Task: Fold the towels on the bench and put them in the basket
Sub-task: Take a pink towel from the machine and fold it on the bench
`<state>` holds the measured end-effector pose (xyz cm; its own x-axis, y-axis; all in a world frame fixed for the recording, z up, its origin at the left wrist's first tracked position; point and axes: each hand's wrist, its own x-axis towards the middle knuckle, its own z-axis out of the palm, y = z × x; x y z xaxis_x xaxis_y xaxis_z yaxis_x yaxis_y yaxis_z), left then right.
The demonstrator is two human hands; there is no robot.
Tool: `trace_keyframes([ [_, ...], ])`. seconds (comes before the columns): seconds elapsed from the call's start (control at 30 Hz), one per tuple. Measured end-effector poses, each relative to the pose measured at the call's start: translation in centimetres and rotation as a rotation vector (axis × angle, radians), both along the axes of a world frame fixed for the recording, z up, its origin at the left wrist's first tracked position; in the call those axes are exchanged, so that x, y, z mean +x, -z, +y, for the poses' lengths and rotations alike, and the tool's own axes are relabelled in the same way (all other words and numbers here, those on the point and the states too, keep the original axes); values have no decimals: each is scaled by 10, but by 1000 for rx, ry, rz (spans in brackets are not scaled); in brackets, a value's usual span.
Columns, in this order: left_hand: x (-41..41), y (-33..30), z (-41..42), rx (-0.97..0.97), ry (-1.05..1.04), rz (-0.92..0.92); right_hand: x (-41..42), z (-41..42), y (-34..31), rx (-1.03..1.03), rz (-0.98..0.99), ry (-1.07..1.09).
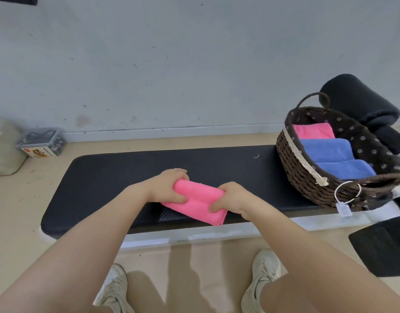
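Note:
A folded pink towel [197, 201] is held just above the near edge of the black padded bench [108, 175]. My left hand [169, 186] grips its left end and my right hand [232, 197] grips its right end. At the bench's right end stands a brown wicker basket [293, 163] with a dark flowered lining. Inside it lie a folded pink towel [313, 131] at the back and two folded blue towels [327, 149] [345, 169] in front of it.
A white tag on a ring [344, 207] hangs from the basket's front. Black padded rolls [357, 98] sit behind the basket, and a black mesh seat [384, 245] is at the right. A clear plastic box [42, 142] stands on the floor by the wall. My shoes [262, 274] are below the bench.

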<state>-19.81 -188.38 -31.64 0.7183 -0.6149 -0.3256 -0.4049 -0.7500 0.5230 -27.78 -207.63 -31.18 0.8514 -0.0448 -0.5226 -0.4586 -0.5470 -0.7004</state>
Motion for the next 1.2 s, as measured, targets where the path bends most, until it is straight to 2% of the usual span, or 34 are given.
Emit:
trace_keyframes([
  [0.13,-33,6,-21,-212,-143,85,-12,-38,-16,51,-51,55],
  [0.23,-49,0,-49,-353,-226,79,-17,-67,-33,137,-145,126],
  [0.3,-50,-15,-74,-534,-344,95,-18,-86,-48,223,-239,192],
  [0.4,-41,-43,-118,-905,-573,255,-17,-121,-72,441,-358,325],
  [0.47,-35,-55,-150,-1033,-616,377,-16,-150,-86,553,-413,409],
  [0.53,-34,-64,-185,-1082,-577,505,-14,-182,-93,546,-443,533],
  [0.6,-32,-69,-220,-1051,-522,547,-9,-217,-91,492,-453,655],
  [0.67,-28,-72,-252,-946,-456,447,-1,-247,-85,418,-446,705],
  [0.73,-17,-71,-281,-770,-339,181,11,-272,-79,315,-428,745],
  [0.83,3,-70,-318,-392,-174,-286,29,-304,-74,203,-389,755],
  [0.9,17,-66,-341,-176,-114,-485,40,-325,-68,189,-349,709],
  [1.03,40,-48,-368,126,-35,-561,61,-345,-52,35,-291,568],
  [1.13,50,-41,-366,296,-6,-586,74,-345,-37,-294,-289,436],
  [1.2,48,-39,-363,288,22,-745,74,-338,-30,-560,-337,323],
])
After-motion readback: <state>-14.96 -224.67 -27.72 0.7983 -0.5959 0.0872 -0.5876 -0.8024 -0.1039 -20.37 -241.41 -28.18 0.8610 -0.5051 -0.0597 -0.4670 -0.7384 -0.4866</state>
